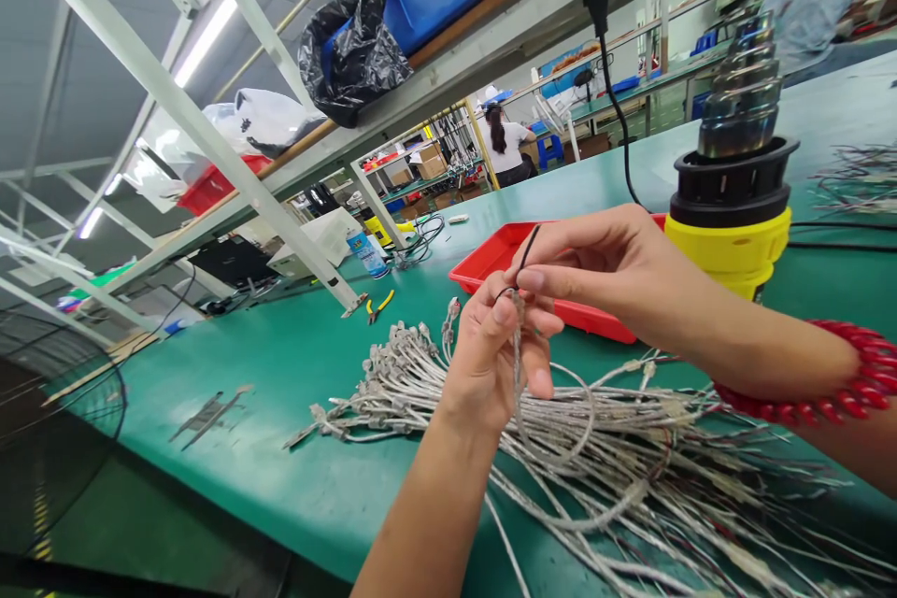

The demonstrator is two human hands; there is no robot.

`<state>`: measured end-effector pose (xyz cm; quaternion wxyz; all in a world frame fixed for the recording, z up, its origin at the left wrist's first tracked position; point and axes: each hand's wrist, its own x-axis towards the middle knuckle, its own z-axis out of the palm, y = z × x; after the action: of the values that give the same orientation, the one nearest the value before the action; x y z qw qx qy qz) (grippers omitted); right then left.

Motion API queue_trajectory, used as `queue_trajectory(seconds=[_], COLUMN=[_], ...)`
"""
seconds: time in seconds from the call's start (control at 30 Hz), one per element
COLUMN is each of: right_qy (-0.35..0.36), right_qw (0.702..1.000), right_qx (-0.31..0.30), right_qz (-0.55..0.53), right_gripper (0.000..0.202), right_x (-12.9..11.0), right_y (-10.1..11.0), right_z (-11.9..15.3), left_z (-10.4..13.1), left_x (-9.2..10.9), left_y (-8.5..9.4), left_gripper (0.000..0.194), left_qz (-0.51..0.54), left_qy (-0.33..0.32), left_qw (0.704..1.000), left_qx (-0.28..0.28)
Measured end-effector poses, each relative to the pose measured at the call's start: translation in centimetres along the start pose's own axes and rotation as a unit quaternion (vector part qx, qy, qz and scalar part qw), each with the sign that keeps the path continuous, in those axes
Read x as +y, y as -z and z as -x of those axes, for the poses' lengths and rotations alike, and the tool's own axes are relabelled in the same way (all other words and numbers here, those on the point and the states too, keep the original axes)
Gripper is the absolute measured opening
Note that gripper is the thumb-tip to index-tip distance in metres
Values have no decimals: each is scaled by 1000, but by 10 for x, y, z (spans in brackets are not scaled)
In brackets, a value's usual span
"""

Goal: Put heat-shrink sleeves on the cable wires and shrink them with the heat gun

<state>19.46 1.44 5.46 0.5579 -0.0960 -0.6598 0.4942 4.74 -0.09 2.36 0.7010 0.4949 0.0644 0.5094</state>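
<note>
My left hand (487, 355) is closed around a braided silver cable (517, 346), held up above the bench. My right hand (603, 266), with a red coiled band (827, 383) on its wrist, pinches a thin black tie (531, 248) where it meets the top of that cable. The black tie makes a small loop by my left thumb. Below both hands lies a large heap of silver cables (420, 388) with clear connectors and bare wire ends. Behind the hands sits a red tray (483, 262), partly hidden by them.
A yellow heat tool (729, 243) with a metal nozzle stands upright at the right. Yellow-handled cutters (380, 304), a blue spray can (368, 254) and grey strips (210, 416) lie on the green bench (280, 364). A shelf (448, 79) runs overhead. Other people sit farther back.
</note>
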Motion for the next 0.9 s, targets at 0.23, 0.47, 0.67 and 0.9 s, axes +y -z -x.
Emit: queue_trajectory(seconds=[0.23,0.47,0.67,0.9], right_qy=[-7,-4,-11,-11], right_qw=[1000,999,998,997], right_qx=[3,39,43,70], right_qz=[-11,-36,-48,-21], right_gripper=[15,9,14,16], right_x=[-1,5,7,7], right_y=[-3,-7,-11,-14], right_z=[3,5,6,8], left_z=[0,1,0,0], left_x=[-1,0,1,-1], left_y=[-2,-4,-4,-2], left_gripper=[27,23,22,25], left_qz=[-8,-1,23,11], left_qy=[4,6,3,-2], left_qw=[1000,999,999,999], left_qx=[27,34,22,38])
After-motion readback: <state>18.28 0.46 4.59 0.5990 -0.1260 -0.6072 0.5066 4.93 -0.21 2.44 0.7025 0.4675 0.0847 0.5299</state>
